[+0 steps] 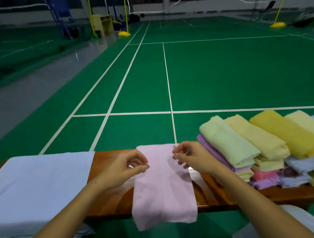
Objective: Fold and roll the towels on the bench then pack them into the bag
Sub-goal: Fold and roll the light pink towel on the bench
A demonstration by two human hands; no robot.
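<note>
A pale pink towel [164, 186], folded into a long strip, lies flat across the wooden worktop [112, 200] with its near end hanging over the edge, while a heap of folded green, yellow, purple and pink towels [260, 150] sits just beside it.
</note>
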